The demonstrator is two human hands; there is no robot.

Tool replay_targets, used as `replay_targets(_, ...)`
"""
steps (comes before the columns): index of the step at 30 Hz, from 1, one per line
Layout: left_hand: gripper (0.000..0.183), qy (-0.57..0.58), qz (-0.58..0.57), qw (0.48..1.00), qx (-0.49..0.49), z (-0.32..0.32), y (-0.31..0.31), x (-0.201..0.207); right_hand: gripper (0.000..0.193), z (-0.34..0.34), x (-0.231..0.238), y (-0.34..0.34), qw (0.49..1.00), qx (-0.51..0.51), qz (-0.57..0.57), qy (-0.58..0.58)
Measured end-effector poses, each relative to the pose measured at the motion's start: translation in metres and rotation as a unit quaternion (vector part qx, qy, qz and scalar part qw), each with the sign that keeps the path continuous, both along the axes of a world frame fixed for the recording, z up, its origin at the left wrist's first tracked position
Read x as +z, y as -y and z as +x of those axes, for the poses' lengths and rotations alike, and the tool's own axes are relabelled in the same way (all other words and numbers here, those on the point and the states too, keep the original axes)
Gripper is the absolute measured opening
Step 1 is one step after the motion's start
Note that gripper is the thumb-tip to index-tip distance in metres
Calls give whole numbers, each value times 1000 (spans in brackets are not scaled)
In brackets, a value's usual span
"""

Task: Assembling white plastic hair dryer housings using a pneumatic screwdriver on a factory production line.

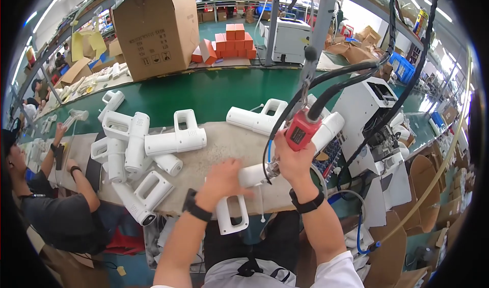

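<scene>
My left hand (pixel 224 181), slightly smeared by motion, lies across the barrel of a white gun-shaped housing (pixel 232 217), fingers on the far side and thumb on the near side. Its loop handle points toward me. My right hand (pixel 291 160) is wrapped round a red power tool (pixel 301 130), which hangs from a chain and a thick black cable. The tool's metal tip (pixel 273 170) is at the right end of the housing; whether it touches cannot be made out. Several like white housings (pixel 175 141) lie heaped to the left, and another white housing (pixel 257 119) lies beyond my hands.
Behind the worktable runs a green conveyor belt (pixel 214 92). A big cardboard box (pixel 153 33) and stacked orange boxes (pixel 234 43) stand beyond it. Black cables (pixel 407 89) and a white machine (pixel 364 104) crowd the right. A co-worker (pixel 61 211) sits at the left.
</scene>
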State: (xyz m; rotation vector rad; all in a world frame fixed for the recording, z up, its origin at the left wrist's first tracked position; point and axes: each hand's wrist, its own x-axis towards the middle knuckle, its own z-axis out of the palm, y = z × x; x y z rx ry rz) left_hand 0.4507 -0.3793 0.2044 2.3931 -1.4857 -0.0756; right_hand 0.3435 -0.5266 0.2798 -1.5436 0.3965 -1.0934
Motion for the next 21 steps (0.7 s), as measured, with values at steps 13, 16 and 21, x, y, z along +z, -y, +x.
replay_targets(13,79,-115,118,986,39,5,-21,7,9,39,55,-45,995,62,-2,83)
replay_targets(16,81,-126,118,984,49,4,-22,11,10,53,42,-45,995,61,1,80)
replay_targets(21,86,-130,136,981,50,8,-23,5,12,67,27,-45,995,70,3,72)
